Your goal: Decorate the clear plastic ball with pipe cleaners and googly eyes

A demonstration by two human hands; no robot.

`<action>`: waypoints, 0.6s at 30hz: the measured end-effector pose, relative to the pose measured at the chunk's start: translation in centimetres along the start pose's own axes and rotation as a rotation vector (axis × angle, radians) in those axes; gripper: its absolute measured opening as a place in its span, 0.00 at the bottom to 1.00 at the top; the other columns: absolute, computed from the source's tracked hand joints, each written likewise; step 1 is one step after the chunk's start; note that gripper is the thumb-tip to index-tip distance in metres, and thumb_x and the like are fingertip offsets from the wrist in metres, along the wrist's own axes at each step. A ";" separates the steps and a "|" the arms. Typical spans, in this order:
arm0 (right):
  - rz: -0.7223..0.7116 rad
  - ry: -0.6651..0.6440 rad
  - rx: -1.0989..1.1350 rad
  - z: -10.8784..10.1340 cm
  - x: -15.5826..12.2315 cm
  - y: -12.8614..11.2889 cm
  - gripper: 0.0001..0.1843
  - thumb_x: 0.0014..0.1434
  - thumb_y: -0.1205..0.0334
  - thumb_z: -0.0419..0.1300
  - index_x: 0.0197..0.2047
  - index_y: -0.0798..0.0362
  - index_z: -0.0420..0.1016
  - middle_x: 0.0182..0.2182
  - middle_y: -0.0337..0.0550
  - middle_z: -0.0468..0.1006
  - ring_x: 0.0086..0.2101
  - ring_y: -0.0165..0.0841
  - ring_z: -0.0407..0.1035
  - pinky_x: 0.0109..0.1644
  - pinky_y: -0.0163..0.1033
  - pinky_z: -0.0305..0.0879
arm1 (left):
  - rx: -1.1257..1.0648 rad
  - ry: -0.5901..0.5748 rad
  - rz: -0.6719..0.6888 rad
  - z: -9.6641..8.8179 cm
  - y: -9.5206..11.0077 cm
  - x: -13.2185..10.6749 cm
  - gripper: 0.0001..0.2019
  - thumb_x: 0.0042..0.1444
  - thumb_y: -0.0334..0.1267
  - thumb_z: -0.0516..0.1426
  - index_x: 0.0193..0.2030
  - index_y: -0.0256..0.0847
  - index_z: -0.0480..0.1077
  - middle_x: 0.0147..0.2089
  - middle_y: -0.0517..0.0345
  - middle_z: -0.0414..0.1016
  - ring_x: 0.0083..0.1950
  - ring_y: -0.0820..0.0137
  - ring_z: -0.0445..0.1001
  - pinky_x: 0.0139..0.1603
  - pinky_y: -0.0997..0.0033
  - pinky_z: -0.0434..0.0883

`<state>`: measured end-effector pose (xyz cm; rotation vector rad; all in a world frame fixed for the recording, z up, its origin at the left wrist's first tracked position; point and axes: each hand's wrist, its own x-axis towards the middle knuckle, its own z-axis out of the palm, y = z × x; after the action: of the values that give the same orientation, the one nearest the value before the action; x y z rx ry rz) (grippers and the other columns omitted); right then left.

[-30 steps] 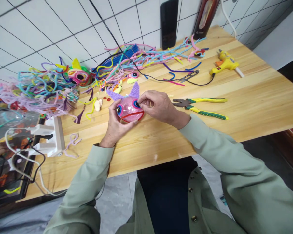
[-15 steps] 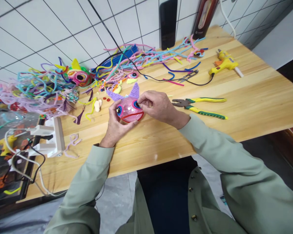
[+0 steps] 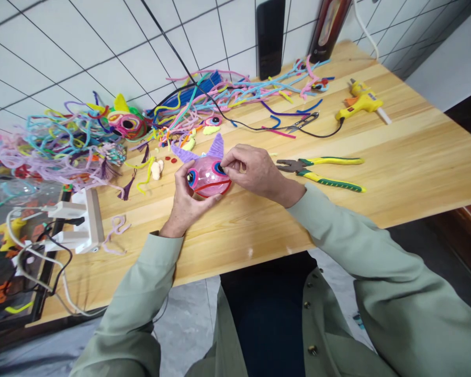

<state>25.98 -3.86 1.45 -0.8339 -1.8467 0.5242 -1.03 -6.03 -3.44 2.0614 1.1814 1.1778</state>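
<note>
A see-through pink craft ball (image 3: 210,179) carries two purple pipe-cleaner ears, two round blue-and-pink eyes and a red mouth line. My left hand (image 3: 186,204) is wrapped round its left side and lower edge, gripping it just above the tabletop. At the ball's right eye (image 3: 219,168), my right hand (image 3: 255,170) has thumb and forefinger pinched together, the tips touching the dark centre. Whatever lies between those fingertips is too small to make out. Pliers (image 3: 317,173) with yellow-green handles lie to the right of my right hand.
A yellow glue gun (image 3: 361,102) lies at the back right, its black cord crossing the table. Heaped pipe cleaners (image 3: 63,146) cover the back left, beside a finished-looking craft head (image 3: 129,123). A white power strip (image 3: 88,220) sits at the left; a phone (image 3: 270,39) leans on the wall.
</note>
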 end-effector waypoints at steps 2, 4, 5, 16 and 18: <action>0.003 0.001 -0.012 -0.1 0.0 0.0 0.07 0.66 0.70 0.63 0.41 0.50 0.81 0.37 0.41 0.82 0.37 0.35 0.72 0.47 0.42 0.70 | 0.013 0.001 -0.001 0.0 0.1 0.0 0.57 0.54 0.63 0.80 0.81 0.56 0.56 0.79 0.43 0.64 0.81 0.41 0.72 0.83 0.28 0.72; 0.006 -0.002 -0.015 -0.1 0.1 0.0 0.07 0.66 0.70 0.63 0.41 0.50 0.81 0.37 0.42 0.83 0.37 0.35 0.72 0.47 0.42 0.70 | 0.019 0.002 -0.001 0.0 0.2 0.1 0.57 0.54 0.64 0.80 0.81 0.56 0.56 0.79 0.43 0.63 0.81 0.41 0.71 0.83 0.28 0.72; 0.006 -0.004 -0.013 -0.1 0.1 0.0 0.07 0.66 0.70 0.63 0.41 0.50 0.81 0.38 0.42 0.83 0.37 0.35 0.72 0.47 0.42 0.70 | 0.017 0.003 -0.002 0.0 0.2 0.1 0.57 0.54 0.65 0.80 0.81 0.56 0.56 0.79 0.43 0.63 0.81 0.41 0.71 0.83 0.29 0.71; 0.010 0.057 0.052 -0.9 0.4 -1.0 0.04 0.71 0.63 0.66 0.41 0.50 0.82 0.40 0.43 0.84 0.40 0.36 0.73 0.50 0.44 0.73 | -0.012 0.005 0.072 -0.1 0.5 0.6 0.55 0.57 0.69 0.77 0.81 0.55 0.56 0.77 0.43 0.65 0.78 0.43 0.75 0.80 0.34 0.77; 0.060 0.099 0.108 -1.2 0.5 -1.4 0.07 0.73 0.59 0.66 0.42 0.50 0.81 0.41 0.44 0.85 0.41 0.36 0.74 0.51 0.44 0.74 | -0.001 0.016 0.088 -0.2 0.8 0.8 0.54 0.57 0.70 0.77 0.80 0.54 0.57 0.76 0.43 0.66 0.76 0.45 0.77 0.79 0.37 0.78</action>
<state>26.50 -4.39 3.18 -0.8300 -1.6919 0.6044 -0.63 -5.70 -2.43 2.1266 1.1066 1.2372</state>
